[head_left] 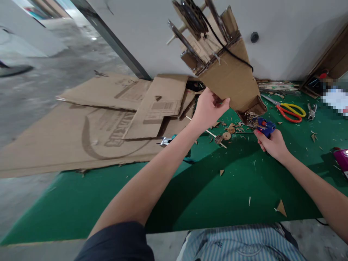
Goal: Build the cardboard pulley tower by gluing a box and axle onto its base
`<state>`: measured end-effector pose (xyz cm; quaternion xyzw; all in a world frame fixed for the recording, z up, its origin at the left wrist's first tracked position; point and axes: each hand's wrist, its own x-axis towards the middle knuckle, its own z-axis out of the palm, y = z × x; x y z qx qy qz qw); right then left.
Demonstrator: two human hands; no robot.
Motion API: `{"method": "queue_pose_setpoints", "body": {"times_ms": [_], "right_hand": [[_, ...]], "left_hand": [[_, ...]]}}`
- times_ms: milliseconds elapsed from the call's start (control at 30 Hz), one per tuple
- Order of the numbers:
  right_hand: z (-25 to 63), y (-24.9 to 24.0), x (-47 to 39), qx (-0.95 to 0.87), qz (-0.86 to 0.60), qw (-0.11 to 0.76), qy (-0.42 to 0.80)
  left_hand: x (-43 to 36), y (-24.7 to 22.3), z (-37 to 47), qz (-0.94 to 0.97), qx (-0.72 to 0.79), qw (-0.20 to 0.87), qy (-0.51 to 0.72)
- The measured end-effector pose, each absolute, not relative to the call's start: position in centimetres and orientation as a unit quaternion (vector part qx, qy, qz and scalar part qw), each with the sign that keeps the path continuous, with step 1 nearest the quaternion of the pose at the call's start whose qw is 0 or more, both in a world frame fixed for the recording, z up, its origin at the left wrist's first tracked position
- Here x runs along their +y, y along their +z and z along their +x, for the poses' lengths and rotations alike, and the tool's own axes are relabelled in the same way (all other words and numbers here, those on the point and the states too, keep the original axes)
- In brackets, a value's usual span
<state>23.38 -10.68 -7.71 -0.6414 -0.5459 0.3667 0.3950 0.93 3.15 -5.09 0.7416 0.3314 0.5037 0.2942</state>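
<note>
My left hand (209, 110) is closed on the lower side of a cardboard box (227, 74), holding it tilted above the green table. Wheel-like discs (193, 16) on pale rods and a black cord (223, 45) are fitted at its upper end. Against the box's lower edge, my right hand (273, 145) grips what looks like a blue hot glue gun (266, 127) with a red light showing. Its tip is hidden among the scraps. Small round cardboard discs (226, 136) and a thin stick (211, 133) lie between my hands.
Flat cardboard sheets (108, 134) cover the left of the green table (217, 203). Teal-handled pliers (165, 140) lie behind my left forearm. Scissors (290, 111) with red and yellow handles, small metal pliers (312, 111) and a purple object (342, 161) are at right. A white wall stands behind.
</note>
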Motion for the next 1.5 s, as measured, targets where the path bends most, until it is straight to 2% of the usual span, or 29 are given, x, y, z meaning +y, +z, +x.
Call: {"method": "queue_pose_setpoints", "body": {"times_ms": [233, 1300, 1400, 1500], "right_hand": [[23.2, -7.2, -10.8, -0.541, -0.640, 0.417, 0.352], [23.4, -8.2, -10.7, -0.548, -0.631, 0.390, 0.387], [23.5, -8.0, -10.9, -0.574, -0.648, 0.382, 0.325], [23.8, -7.7, -10.9, -0.634, -0.659, 0.365, 0.173]], "left_hand": [[3.0, -4.7, 0.7, 0.743, 0.330, 0.290, 0.505], [2.3, -4.4, 1.2, 0.776, 0.309, 0.264, 0.483], [2.4, -4.5, 1.2, 0.775, 0.315, 0.252, 0.486], [2.5, -4.5, 1.0, 0.782, 0.317, 0.228, 0.486]]}}
